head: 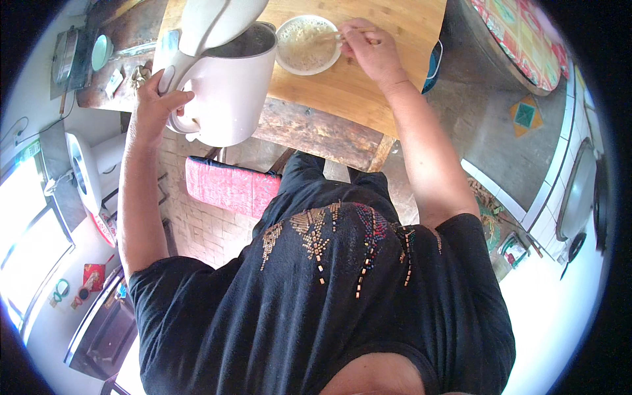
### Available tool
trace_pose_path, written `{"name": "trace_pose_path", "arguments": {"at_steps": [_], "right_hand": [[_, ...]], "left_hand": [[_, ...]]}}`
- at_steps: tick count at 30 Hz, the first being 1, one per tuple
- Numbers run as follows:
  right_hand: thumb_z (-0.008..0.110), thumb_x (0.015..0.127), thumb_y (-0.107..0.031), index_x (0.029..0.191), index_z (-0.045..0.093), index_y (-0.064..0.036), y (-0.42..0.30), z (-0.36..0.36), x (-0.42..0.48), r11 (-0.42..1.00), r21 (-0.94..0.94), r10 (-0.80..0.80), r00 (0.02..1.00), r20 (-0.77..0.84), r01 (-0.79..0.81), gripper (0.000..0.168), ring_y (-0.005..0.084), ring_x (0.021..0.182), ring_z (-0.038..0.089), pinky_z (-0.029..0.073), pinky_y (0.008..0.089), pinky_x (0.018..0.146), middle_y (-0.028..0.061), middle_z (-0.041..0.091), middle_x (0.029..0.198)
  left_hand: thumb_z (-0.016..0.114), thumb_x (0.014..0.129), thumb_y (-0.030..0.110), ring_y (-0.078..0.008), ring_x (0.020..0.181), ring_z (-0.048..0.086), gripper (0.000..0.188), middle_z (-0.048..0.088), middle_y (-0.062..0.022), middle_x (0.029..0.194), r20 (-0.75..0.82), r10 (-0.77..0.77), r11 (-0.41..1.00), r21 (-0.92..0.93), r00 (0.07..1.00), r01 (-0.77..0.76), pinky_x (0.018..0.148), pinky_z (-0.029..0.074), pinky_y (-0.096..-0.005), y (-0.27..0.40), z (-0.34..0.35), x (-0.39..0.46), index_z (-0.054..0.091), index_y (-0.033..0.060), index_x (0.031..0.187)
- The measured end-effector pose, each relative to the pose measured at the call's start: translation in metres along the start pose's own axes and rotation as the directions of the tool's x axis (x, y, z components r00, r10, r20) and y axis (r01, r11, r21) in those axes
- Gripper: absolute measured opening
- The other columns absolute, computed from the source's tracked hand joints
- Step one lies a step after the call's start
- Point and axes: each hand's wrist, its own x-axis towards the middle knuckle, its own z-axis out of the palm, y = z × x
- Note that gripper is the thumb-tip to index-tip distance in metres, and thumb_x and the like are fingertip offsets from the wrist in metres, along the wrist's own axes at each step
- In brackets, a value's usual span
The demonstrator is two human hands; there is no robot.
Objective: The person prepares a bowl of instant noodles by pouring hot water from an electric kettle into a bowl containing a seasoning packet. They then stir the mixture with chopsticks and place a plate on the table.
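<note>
My left hand (160, 103) grips the handle of a large white electric kettle (232, 98) at the near left edge of the wooden board. The kettle's lid (217, 22) stands raised, and its dark inside shows. Right of it, a white bowl (307, 69) rests on the board and holds a pale, frothy liquid mixture. My right hand (368, 49) holds wooden chopsticks (353, 31), their far ends dipping into the bowl. The kettle's spout and what is inside it cannot be made out.
The light wooden board (331, 94) lies on a worn wooden table (306, 126). A pale green bowl (101, 52) and a crumpled cloth (140, 76) are at the left. A stool with a pink cover (232, 187) stands below; a round table with a patterned cloth (523, 39) is at upper right.
</note>
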Motion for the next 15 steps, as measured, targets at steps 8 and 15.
{"name": "trace_pose_path", "arguments": {"at_steps": [8,15], "right_hand": [[0.056,0.089,-0.022,0.088,0.065,-0.004,-0.002,0.005,0.005,0.986,-0.145,-0.086,0.996,0.016,0.087,0.020,0.0070,0.055,0.053,0.044,0.0246,0.052,0.0029,0.059,0.065],[0.057,0.088,-0.012,0.089,0.063,0.004,-0.030,0.004,-0.003,0.997,-0.018,0.072,0.997,0.013,-0.072,0.017,0.0074,0.060,0.054,0.045,0.0209,0.055,0.0027,0.060,0.072]], "left_hand": [[0.067,0.064,0.004,-0.0109,0.054,0.051,0.032,0.057,-0.0037,0.066,-0.231,0.031,0.993,-0.103,0.972,-0.056,0.053,0.040,-0.0244,-0.001,-0.024,0.001,0.060,-0.0029,0.094],[0.066,0.065,0.008,-0.0126,0.051,0.051,0.026,0.055,-0.0047,0.064,-0.353,0.045,0.978,-0.177,0.935,-0.114,0.048,0.040,-0.0253,0.020,-0.078,0.036,0.059,-0.0014,0.088]]}}
